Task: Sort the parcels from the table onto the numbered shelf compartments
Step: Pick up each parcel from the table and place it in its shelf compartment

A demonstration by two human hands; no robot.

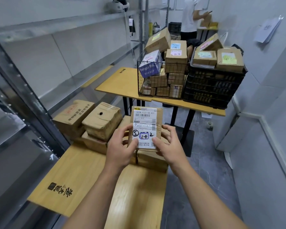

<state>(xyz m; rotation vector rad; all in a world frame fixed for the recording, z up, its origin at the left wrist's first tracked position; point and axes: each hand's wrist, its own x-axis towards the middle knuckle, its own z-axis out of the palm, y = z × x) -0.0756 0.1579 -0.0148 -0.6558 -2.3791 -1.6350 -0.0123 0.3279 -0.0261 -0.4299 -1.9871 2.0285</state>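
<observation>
While you hold the parcel up over the near table, both hands are on it. Left hand grasps the lower left edge with its thumb on the label. Right hand grasps the lower right edge, thumb on the label too. Parcel is a flat brown box, upright, label facing you. Handwritten on the label: a circled 5, a boxed 2-4, a loose 2. Its bottom edge is just over a low box at the table's far end; can't tell if they touch. The shelf runs along your left, well apart from the parcel. Left of your hands, on the same table, is a pile of boxes: a taped box stacked on a flat one, with a bigger carton with red print behind. Further on, a second table carries a wire basket and a black crate side by side, both heaped with labelled boxes. Another person stands at the back, blurred.
</observation>
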